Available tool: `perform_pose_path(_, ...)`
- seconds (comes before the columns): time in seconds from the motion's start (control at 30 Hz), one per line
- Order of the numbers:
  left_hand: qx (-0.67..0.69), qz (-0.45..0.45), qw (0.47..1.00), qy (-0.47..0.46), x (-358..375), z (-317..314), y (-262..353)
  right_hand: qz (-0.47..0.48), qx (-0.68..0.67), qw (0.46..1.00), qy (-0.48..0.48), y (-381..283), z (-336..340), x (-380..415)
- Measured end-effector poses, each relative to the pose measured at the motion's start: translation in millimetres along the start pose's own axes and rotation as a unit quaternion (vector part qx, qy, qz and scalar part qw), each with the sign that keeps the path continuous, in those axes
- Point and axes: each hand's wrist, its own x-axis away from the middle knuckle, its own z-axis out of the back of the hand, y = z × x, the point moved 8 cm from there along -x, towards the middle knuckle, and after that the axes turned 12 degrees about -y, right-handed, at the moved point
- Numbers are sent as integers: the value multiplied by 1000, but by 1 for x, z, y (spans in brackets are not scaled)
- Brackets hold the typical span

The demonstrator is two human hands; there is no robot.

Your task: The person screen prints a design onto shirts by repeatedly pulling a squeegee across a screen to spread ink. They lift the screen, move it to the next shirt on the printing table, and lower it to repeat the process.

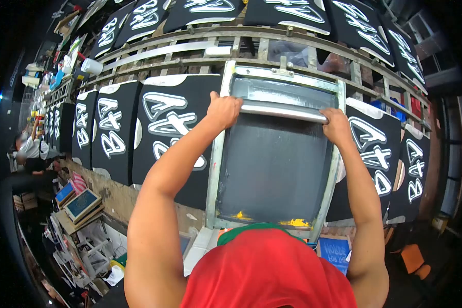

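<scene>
A metal squeegee (282, 109) lies across the upper part of a screen printing frame (217, 154). My left hand (224, 110) is closed around its left end, and my right hand (337, 126) grips the right end. Dark mesh (277, 164) fills the frame, with a wet, shiny band above the squeegee. Yellow smears (296, 223) mark the mesh near the frame's bottom edge. The frame rests over the row of black printed fabric panels; what lies directly beneath it is hidden.
Black panels with white lettering (167, 115) lie on both sides of the frame. A wooden rail (190, 61) runs behind, with more panels beyond. Stacked small screens (82, 205) stand at lower left. Another person (33, 149) is at far left, near a white container (91, 66).
</scene>
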Motion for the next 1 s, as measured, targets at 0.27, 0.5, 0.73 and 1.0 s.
perform_pose_path(0.27, 73, -4, 997, -27, 149, -41, 54, 43, -21, 989, -137, -51, -14, 87)
perform_pose_path(0.5, 196, 79, 977, -19, 286, -99, 105, 120, -4, 967, -223, -102, -37, 140)
perform_pose_path(0.73, 242, 104, 953, -151, 284, -110, 115, 115, 10, 946, -304, -102, -25, 140)
perform_pose_path(1.0, 73, -44, 996, 41, 79, 16, 71, -45, -30, 990, -133, -73, 53, 176)
